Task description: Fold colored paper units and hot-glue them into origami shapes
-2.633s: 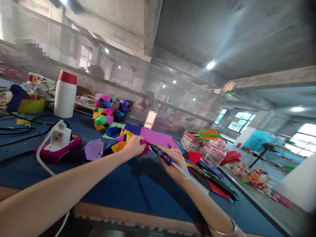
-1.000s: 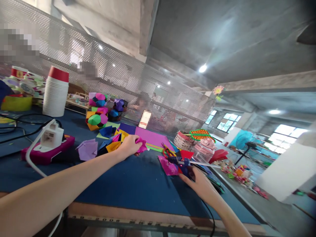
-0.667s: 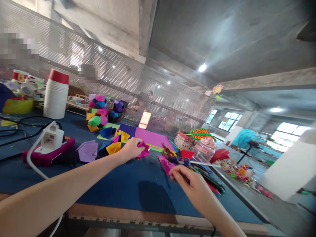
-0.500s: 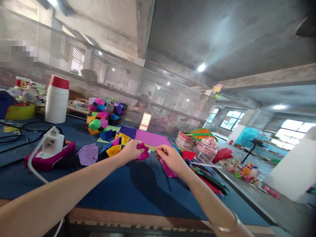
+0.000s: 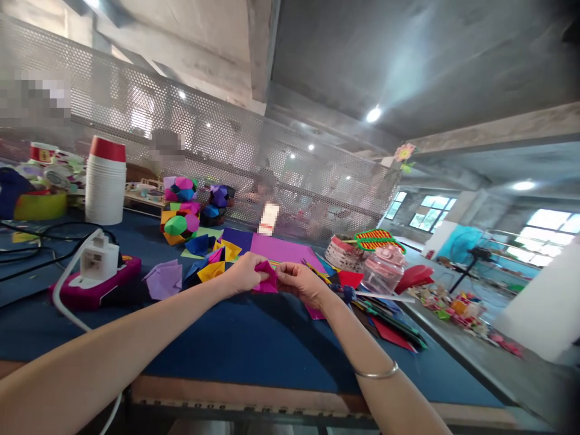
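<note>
The magenta piece [image 5: 269, 280] is in the middle of the scene, above the table [image 5: 217, 350], between the two hands. Its free part sticks out to the right from the left hand [image 5: 247, 275], facing the right hand [image 5: 301, 281], and a lower corner points right and near. Fingers cover its left part, so its long axis is hard to tell.

The left hand holds the piece in a tight pinch, fingers curled over its left side. The right hand has thumb and forefinger close together, tips right at the piece's right edge; I cannot tell whether they grip it or only meet it. A bangle [image 5: 383, 373] circles the right forearm.

Just left of the left hand lie yellow folds [image 5: 211, 272]; farther left is a lilac fold [image 5: 164, 280], then a power strip [image 5: 131, 272]. Beyond the hands lies a purple sheet [image 5: 283, 246]. Paper balls [image 5: 181, 225] and stacked cups [image 5: 106, 187] stand at the far left. To the right are a basket [image 5: 343, 252] and a clear jar [image 5: 383, 275].
</note>
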`<state>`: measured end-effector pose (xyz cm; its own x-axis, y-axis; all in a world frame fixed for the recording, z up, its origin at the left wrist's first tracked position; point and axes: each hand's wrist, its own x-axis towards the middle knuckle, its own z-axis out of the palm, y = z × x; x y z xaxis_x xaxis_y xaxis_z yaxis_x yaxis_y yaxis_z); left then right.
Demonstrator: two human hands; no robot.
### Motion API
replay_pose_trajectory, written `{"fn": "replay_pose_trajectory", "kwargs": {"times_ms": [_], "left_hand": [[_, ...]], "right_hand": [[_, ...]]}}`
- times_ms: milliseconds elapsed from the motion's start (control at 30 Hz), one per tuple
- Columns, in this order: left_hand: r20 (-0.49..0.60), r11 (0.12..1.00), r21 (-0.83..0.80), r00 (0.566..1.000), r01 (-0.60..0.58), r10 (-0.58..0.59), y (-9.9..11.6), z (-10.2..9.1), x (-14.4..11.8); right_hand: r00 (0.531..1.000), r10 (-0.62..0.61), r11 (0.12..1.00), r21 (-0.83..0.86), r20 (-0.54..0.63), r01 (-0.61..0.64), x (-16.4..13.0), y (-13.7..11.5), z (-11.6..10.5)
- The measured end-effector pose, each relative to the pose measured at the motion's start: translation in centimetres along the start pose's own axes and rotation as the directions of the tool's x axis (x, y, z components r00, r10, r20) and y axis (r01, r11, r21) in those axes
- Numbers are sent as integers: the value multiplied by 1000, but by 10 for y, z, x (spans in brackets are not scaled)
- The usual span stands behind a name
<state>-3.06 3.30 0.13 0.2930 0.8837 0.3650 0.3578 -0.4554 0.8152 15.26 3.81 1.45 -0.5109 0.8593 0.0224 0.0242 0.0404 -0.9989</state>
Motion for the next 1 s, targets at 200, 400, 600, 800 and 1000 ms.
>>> {"fn": "replay_pose_trajectory", "kwargs": {"times_ms": [200, 400, 600, 800, 1000], "left_hand": [[90, 999, 11, 995, 36, -37, 14, -2, -7], [99, 1000, -19, 995, 23, -21, 11, -1, -5], [106, 999, 53, 994, -12, 6, 3, 1, -5], [51, 985, 165, 998, -50, 43, -1, 1, -4], [8, 965, 261, 1000, -25, 24, 3, 0, -4]], "right_hand": [[997, -71, 984, -166, 14, 72, -1, -2, -2], [990, -141, 966, -222, -6, 136, -3, -6, 1], [986, -162, 922, -352, 33, 163, -5, -5, 2], [975, -222, 844, -497, 19, 202, -4, 0, 5], [949, -315, 710, -664, -1, 235, -3, 5, 6]]}}
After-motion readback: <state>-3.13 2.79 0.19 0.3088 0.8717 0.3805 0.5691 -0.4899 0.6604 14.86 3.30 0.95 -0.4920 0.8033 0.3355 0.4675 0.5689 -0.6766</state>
